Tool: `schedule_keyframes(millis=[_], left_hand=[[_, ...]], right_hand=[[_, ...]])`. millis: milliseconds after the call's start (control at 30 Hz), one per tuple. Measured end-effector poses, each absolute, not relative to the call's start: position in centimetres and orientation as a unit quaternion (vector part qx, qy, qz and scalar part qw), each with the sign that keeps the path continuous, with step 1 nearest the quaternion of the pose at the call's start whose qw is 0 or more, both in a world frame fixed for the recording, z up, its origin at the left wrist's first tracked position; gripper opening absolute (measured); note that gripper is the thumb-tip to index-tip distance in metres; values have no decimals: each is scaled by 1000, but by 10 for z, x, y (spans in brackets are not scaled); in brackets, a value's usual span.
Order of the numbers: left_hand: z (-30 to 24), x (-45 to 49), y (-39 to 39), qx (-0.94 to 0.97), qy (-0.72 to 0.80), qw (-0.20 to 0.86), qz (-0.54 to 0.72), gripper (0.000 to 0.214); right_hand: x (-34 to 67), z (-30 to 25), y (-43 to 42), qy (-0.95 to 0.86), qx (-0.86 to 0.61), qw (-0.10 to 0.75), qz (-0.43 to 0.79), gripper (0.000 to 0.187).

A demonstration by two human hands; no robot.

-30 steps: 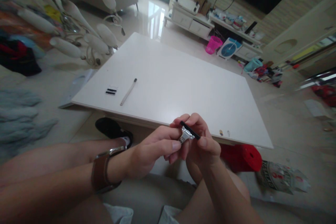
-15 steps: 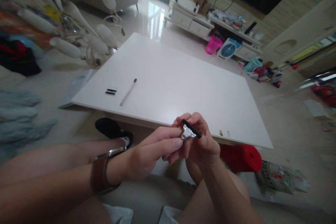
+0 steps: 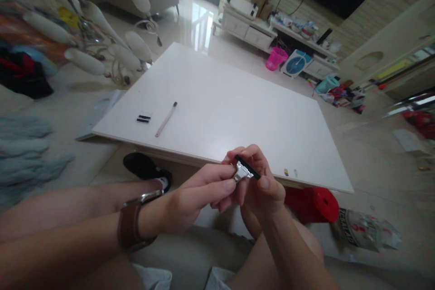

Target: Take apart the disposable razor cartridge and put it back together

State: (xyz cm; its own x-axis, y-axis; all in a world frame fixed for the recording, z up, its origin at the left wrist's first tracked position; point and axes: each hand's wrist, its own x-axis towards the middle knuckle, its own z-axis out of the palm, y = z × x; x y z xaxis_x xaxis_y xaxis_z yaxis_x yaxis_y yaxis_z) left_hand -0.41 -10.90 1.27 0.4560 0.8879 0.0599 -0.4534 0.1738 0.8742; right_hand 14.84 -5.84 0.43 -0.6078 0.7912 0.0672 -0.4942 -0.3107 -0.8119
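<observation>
A small silver piece [image 3: 242, 171], shaped like a razor head, has a black bar [image 3: 249, 167] across its wide end. My left hand [image 3: 200, 192] pinches the silver narrow end between thumb and fingers. The black bar is gripped by my right hand [image 3: 263, 186], thumb at its near end and fingers behind the far end. Both hands are held just off the table's front edge. On the white table [image 3: 238, 104], left of them, lie two black strips [image 3: 144, 118] on a pale backing and a slim stick [image 3: 166, 119] with a dark tip.
Two tiny items [image 3: 286, 172] lie near the table's front right edge. Below that corner are a red cylinder [image 3: 324, 204] and a printed plastic bag [image 3: 367, 231]. A lamp with several white shades [image 3: 115, 56] stands beside the table's left end.
Nearly everything stays in place. Only the right fingers behind the black bar have shifted very slightly; both hands keep their grip.
</observation>
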Motion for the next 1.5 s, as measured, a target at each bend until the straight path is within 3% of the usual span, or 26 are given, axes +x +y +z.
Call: schedule_keyframes(millis=[400,733,1000,1200,1500], left_hand=[[8,-2,-106,398,246,750,468,21],[-2,8,-91,349,391,690,499,20],[-17,5,-82,303,417,682,519,24],[-16,6,-82,289,413,697,511,32],[-9,5,-85,265,385,721,512,32]], right_hand=[[147,4,-58,-432,-221,454,748,34],[145,-4,-37,-390,-386,547,632,25],[139,-20,-31,-396,-412,505,647,37],[133,-32,-35,-407,-386,469,682,23],[135,-28,-36,-393,-376,460,702,23]])
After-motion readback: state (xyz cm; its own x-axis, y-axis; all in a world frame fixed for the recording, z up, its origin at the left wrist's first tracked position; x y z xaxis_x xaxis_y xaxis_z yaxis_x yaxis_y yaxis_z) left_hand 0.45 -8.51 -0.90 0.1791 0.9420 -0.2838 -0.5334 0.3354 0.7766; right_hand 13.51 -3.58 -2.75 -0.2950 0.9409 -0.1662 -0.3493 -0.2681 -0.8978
